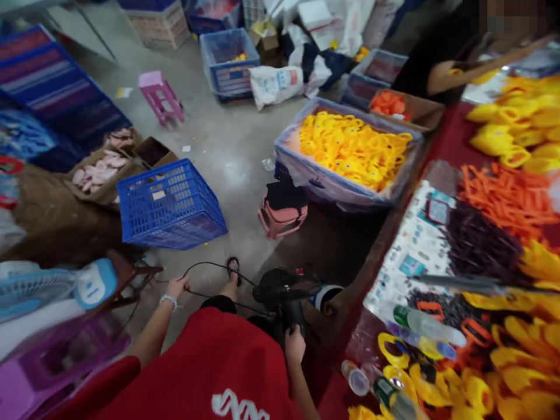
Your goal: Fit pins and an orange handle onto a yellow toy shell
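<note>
Nearest, the person is wearing a red shirt [210, 361]. The right grip [296, 345] is closing firmly around the handle of a black dryer [280, 289]; it is looking like a hair dryer. This dryer is being held low in front of the body, near the tabletop [450, 131]. The left grip [176, 290], well apart, is pinching a thin cord [207, 263], which is looping across to the dryer. By my judgement, the step in hand is managing the dryer and its cord together; I cannot tell whether it is running. The next move is probably calling for a steady right grip and for a cord lying free of the foot [233, 269].

On the right, bottles [431, 326] and yellow parts [525, 361] are covering the tabletop, and behind them dark strips [479, 239] and orange strips [507, 192] are lying in heaps. On the left, a fan [94, 283] is standing beside a purple stool [26, 379].

Farther, a blue crate [170, 204] is resting on the floor [227, 169], and a pink stool [284, 221] is carrying a black cloth [286, 195]. Beyond it, a lined bin [301, 172] is holding yellow pieces [354, 151]. Far right, a co-worker's arm [485, 70] is reaching over the tabletop.
</note>
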{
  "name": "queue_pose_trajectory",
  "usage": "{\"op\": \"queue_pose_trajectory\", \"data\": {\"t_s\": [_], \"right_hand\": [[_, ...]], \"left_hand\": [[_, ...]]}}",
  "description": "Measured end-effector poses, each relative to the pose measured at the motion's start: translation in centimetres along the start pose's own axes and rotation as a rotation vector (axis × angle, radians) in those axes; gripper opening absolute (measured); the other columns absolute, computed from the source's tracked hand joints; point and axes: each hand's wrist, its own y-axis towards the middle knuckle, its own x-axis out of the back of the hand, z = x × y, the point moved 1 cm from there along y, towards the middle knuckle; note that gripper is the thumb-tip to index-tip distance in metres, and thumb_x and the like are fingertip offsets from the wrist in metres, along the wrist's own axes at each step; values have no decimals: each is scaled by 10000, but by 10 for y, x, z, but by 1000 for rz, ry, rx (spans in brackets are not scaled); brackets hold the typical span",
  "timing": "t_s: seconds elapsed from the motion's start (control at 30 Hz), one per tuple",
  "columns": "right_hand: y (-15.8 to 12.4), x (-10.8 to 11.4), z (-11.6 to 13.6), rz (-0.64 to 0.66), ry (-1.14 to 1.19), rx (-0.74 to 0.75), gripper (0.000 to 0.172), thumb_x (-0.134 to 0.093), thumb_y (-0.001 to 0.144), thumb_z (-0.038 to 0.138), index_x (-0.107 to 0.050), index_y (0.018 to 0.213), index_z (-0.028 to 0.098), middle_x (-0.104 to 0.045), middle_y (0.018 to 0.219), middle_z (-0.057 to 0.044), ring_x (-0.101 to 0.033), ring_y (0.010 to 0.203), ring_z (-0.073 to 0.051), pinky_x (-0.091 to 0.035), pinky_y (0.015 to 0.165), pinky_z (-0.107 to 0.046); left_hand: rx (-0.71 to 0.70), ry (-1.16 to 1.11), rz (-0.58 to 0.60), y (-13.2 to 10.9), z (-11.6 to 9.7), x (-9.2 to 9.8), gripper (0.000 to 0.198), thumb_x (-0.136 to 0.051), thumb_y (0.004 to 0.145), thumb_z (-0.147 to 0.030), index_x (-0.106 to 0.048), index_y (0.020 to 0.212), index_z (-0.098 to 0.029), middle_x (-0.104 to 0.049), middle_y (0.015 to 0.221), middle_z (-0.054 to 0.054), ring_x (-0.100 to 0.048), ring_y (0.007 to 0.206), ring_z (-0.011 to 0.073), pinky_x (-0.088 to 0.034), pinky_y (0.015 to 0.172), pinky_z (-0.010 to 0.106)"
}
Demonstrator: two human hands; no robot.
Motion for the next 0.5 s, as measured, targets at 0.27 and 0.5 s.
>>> {"op": "queue_pose_trajectory", "data": {"t_s": [0.27, 0.5], "right_hand": [[21, 27, 101, 13, -135, -8, 253, -545, 969, 345, -578, 1100, 132, -618, 969, -51, -620, 843, -164, -542, 792, -356], [31, 40, 193, 29, -211, -1, 274, -554, 961, 358, -572, 1111, 129, -605, 1013, -61, -611, 874, -174, -539, 799, -367]], "left_hand": [[163, -298, 105, 70, -9, 67, 249, -536, 965, -357, -587, 947, -113, -578, 777, -2, -545, 586, 93, -499, 548, 228], [367, -367, 375, 135, -31, 100, 252, -545, 959, -356, -589, 921, -110, -567, 768, -9, -535, 581, 91, -477, 520, 211]]}}
